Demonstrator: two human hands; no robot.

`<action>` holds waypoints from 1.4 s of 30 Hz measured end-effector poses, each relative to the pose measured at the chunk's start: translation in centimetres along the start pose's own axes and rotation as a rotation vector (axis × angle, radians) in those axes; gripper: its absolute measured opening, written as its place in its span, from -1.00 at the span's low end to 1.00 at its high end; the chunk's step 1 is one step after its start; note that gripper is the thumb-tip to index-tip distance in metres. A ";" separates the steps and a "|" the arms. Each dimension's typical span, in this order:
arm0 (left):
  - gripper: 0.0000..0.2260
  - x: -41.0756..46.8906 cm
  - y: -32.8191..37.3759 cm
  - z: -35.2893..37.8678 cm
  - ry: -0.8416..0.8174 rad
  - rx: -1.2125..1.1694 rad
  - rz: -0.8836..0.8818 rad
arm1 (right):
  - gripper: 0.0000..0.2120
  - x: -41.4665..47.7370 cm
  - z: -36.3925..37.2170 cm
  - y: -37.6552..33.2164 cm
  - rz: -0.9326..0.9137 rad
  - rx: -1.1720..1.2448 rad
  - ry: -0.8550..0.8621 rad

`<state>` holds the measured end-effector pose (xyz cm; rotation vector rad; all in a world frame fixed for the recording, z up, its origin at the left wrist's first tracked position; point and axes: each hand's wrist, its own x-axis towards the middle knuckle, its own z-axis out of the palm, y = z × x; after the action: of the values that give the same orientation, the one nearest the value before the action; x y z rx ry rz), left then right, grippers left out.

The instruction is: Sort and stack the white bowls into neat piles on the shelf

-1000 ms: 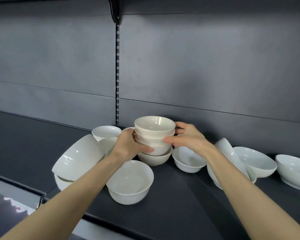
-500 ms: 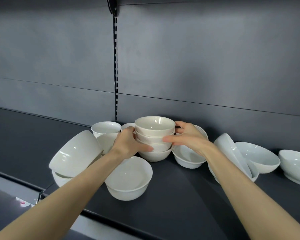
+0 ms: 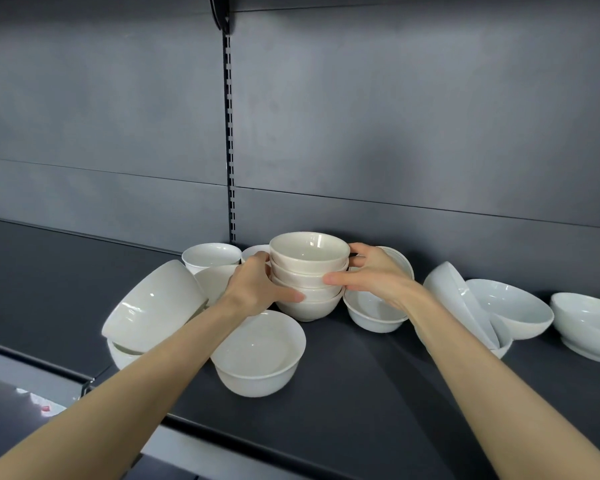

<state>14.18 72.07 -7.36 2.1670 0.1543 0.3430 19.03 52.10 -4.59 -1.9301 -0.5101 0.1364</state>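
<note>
Dark grey metal shelf (image 3: 361, 382) with a matching grey back panel (image 3: 413, 116) and a slotted upright (image 3: 228, 150) carries all the crockery.

**Position of the work.** A stack of four cream-white ceramic bowls (image 3: 309, 268), nested and upright, stands near the back edge of the shelf, just right of the upright. Its lowest bowl appears to rest on the shelf.

**Grip.** The left hand (image 3: 253, 289) wraps the left side of the stack with its thumb across the front of the lower bowls. The right hand (image 3: 374, 275) wraps the right side with its thumb on the second bowl. Both hands are curled closed round the stack; the fingers behind it are mostly hidden.

**Procedure (judged).**
1. Press evenly from both sides so the rims sit concentric.
2. Confirm the base sits flat before releasing.
3. Avoid the small white bowl (image 3: 371, 317) just beside the stack on the right and the wide white bowl (image 3: 257, 355) near the front edge.
4. Sort by size: the tilted large white bowl (image 3: 153, 306) at the left and the tipped white bowls (image 3: 454, 299) at the right look larger and likely need separate piles.

**Markings.** No brand, label or writing is legible on the bowls or the shelf.
</note>
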 end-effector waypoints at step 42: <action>-0.64 -5.8 7.0 -5.3 0.092 0.797 0.350 | -0.36 -7.6 -0.1 -6.7 -0.050 -0.768 0.193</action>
<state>6.89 70.78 0.17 2.9759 -0.0553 0.6652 10.25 51.08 0.43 -2.6363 -0.5217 -0.3239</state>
